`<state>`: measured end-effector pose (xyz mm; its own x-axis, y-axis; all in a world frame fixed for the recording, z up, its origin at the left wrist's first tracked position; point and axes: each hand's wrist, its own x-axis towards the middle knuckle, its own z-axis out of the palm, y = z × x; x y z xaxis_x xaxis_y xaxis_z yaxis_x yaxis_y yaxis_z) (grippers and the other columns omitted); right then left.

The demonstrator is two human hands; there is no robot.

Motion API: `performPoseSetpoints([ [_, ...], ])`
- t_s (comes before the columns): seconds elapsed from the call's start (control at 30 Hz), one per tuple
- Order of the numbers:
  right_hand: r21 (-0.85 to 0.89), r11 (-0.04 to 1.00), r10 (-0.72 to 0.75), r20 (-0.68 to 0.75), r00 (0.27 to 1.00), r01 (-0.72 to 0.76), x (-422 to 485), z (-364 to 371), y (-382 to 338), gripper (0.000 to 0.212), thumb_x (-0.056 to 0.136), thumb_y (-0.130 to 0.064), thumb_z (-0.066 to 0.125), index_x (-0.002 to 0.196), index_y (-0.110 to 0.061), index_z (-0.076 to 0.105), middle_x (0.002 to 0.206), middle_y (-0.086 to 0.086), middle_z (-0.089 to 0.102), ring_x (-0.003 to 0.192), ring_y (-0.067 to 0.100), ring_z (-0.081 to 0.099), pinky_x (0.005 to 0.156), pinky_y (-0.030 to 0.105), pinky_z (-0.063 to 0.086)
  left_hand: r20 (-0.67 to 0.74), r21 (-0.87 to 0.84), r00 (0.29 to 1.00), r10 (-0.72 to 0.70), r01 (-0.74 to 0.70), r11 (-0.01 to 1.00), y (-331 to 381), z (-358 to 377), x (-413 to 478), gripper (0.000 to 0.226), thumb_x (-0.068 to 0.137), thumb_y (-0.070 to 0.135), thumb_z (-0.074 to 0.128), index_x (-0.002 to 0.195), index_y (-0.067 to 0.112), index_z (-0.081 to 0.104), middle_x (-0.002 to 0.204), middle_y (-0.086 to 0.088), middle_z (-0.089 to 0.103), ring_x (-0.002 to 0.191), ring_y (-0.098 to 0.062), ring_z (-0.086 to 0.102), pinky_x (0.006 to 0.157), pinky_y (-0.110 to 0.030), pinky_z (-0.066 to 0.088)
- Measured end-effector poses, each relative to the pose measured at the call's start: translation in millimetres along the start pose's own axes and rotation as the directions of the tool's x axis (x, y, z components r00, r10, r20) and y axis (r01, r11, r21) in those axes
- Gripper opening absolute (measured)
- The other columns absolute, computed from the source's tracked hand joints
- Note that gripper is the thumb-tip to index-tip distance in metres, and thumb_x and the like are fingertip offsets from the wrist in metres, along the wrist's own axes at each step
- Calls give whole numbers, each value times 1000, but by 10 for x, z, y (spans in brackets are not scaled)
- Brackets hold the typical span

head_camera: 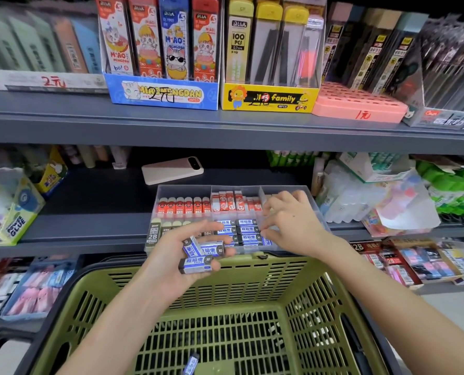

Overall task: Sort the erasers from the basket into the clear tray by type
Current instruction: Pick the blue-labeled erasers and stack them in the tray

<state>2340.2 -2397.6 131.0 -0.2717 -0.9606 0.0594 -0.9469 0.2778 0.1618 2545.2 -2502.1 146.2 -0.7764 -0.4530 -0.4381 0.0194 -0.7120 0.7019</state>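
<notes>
A green basket (252, 282) sits nearest with one blue eraser (190, 364) on its floor, and just past its far rim a clear tray (182, 192) rests on the shelf (90, 228), where the left hand (168, 263) grips three blue erasers (203, 255) while the right hand (293, 220) curls its fingertips onto the tray's blue row (241, 230), though I cannot tell if it grips one.

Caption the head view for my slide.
Left hand holds three blue-and-white sleeved erasers above the green plastic basket while the right hand reaches into the clear plastic compartment tray.
</notes>
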Motion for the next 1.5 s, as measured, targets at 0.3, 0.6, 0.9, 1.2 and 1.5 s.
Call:
performPoseSetpoints([
  [0.3,549,836,139,-225,964,8,-180,-265,-385,19,87,-38,61,96,-27,74,102,-12,66,104,15,51,91,36,30,-36,-34,999,-13,12,999,-37,20,-16,45,66,22,64,102,-4,64,96,-30,69,74,-41,70,37,-23,46],
  [0.6,754,650,-14,-114,993,95,-181,-403,-676,11,89,-28,60,92,-26,70,92,-16,61,92,3,51,86,20,35,-50,-18,999,6,-7,1000,36,-49,-110,48,59,14,71,105,0,69,94,-26,70,75,-41,70,39,-26,49],
  [0.9,855,471,244,110,963,-217,35,-170,-364,25,85,-4,62,70,-25,60,67,-11,61,64,3,56,67,19,47,-314,-154,949,-40,-9,988,206,-286,-135,41,84,39,66,78,-1,63,57,-10,54,53,-22,57,43,-25,51],
  [1.2,530,830,177,47,983,-175,40,-57,-601,11,87,-28,61,85,-25,71,95,-6,66,105,18,52,97,36,35,-157,-153,986,-59,35,988,248,-235,-224,21,91,3,51,106,-9,59,92,-28,70,73,-35,71,51,-30,56],
  [1.5,878,477,242,-101,965,-28,-3,-340,-763,13,93,-22,55,98,-18,67,87,-9,62,83,9,53,78,21,42,-137,123,990,27,-10,992,159,-198,-144,37,73,28,70,108,17,70,102,-5,74,85,-19,72,54,-24,54],
])
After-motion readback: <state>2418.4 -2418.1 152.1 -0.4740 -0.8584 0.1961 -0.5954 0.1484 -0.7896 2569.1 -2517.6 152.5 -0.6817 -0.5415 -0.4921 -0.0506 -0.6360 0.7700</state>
